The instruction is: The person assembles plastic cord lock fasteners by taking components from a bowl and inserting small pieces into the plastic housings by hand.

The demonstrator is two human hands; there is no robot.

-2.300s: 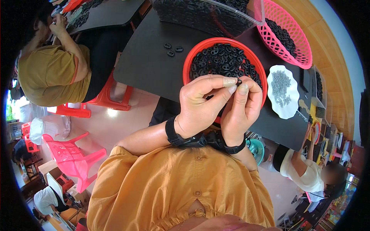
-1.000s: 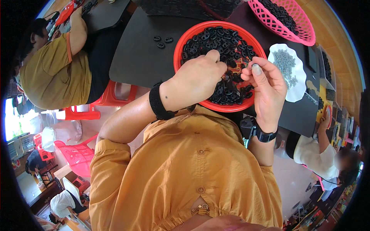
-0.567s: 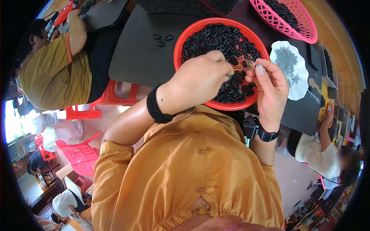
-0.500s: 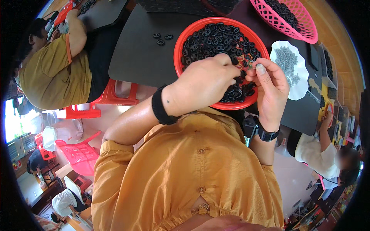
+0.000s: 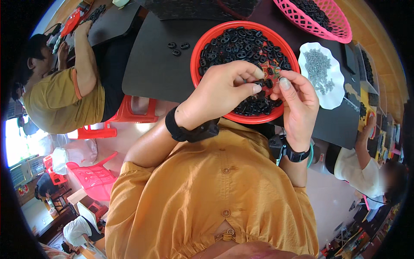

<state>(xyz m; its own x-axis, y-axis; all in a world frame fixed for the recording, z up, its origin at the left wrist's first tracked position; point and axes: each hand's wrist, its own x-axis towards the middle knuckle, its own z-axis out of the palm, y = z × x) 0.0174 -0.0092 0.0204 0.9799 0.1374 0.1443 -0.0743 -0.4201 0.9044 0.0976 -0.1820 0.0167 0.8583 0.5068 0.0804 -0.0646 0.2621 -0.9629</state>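
A round red basin (image 5: pixel 199 43) holds a heap of small black oval plastic pieces (image 5: pixel 235 45) with two holes each. Over its right half, my left hand (image 5: pixel 224 88) has a black oval two-hole piece (image 5: pixel 260 83) between thumb and index finger. Close beside it, my right hand (image 5: pixel 299 97) pinches thumb and index fingertip together; whatever is in that pinch is too small to make out. To the right, a white wavy-edged dish (image 5: pixel 334 96) bears a pile of tiny grey spring-like metal parts (image 5: pixel 318 69).
Three black pieces (image 5: pixel 176 52) lie on the dark table (image 5: pixel 151 73) to the left. A pink lattice basket (image 5: pixel 343 26) with black parts stands at the far right. One person (image 5: pixel 64 99) sits at the left, another (image 5: pixel 360 168) at the right. A red stool (image 5: pixel 133 110) stands below.
My left hand has drawn slightly back from the right, its thumb and index finger now showing around a black piece. The right hand keeps its pinch. The view has shifted a little.
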